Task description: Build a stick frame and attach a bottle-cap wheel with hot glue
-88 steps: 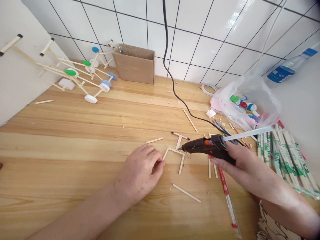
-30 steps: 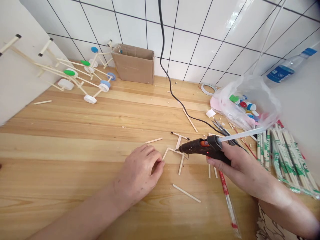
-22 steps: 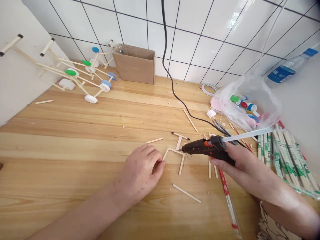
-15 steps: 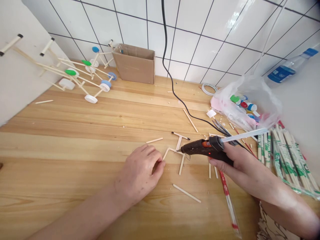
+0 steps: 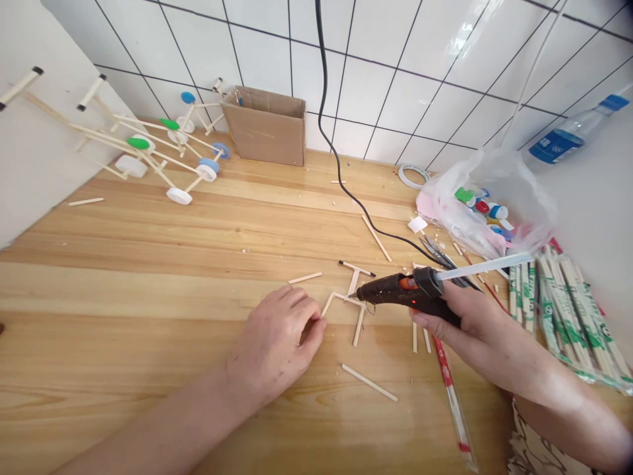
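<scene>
My right hand (image 5: 475, 326) grips a black hot glue gun (image 5: 400, 290) with a clear glue stick poking out its back. The nozzle points left at a joint of a small frame of wooden sticks (image 5: 346, 303) lying on the wooden table (image 5: 148, 264). My left hand (image 5: 274, 343) rests on the table with fingers curled, pinching the left end of that stick frame. A short T-shaped stick piece (image 5: 357, 270) with black tips lies just behind the frame.
Loose sticks (image 5: 368, 382) lie near the frame. Stick models with bottle-cap wheels (image 5: 168, 155) stand at far left beside a cardboard box (image 5: 267, 125). A plastic bag of caps (image 5: 487, 204), a tape roll (image 5: 413, 175), wrapped chopsticks (image 5: 568, 316) and a bottle (image 5: 573, 135) fill the right. The gun's black cord (image 5: 341, 188) crosses the table.
The glue gun has wavered slightly left and right at the same joint. My left hand has stayed still on the stick frame.
</scene>
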`<state>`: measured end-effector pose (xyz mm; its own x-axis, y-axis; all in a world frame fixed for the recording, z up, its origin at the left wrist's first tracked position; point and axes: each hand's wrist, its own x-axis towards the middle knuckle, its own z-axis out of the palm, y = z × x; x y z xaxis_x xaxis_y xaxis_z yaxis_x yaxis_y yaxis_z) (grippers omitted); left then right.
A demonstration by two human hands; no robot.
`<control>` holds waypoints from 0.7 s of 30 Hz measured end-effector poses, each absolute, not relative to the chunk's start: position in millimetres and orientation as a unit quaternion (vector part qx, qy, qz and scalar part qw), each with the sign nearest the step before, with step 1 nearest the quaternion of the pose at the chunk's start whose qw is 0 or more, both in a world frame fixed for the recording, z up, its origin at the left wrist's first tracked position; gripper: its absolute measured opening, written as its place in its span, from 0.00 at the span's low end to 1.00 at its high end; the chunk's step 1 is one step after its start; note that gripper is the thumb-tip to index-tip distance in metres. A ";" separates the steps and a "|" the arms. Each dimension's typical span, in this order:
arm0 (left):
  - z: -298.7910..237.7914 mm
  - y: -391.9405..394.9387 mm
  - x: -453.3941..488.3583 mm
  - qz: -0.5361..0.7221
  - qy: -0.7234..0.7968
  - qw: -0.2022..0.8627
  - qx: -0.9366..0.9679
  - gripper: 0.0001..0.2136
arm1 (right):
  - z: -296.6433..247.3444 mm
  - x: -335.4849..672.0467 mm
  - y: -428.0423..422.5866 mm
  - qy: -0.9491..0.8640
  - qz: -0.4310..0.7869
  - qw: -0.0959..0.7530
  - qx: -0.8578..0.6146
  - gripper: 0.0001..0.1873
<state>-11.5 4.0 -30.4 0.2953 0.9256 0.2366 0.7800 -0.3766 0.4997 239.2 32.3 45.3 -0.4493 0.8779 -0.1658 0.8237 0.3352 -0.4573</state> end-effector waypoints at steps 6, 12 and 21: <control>-31.0 4.5 -11.8 0.250 0.537 0.149 0.792 0.06 | 46.1 237.9 32.2 -0.821 0.232 0.059 -0.518 0.10; -30.7 4.1 -11.8 0.252 0.536 0.146 0.792 0.06 | 45.8 240.9 32.7 -0.819 0.232 0.040 -0.523 0.09; -31.3 3.5 -12.0 0.253 0.538 0.144 0.791 0.07 | 45.1 242.6 33.0 -0.820 0.223 0.046 -0.525 0.10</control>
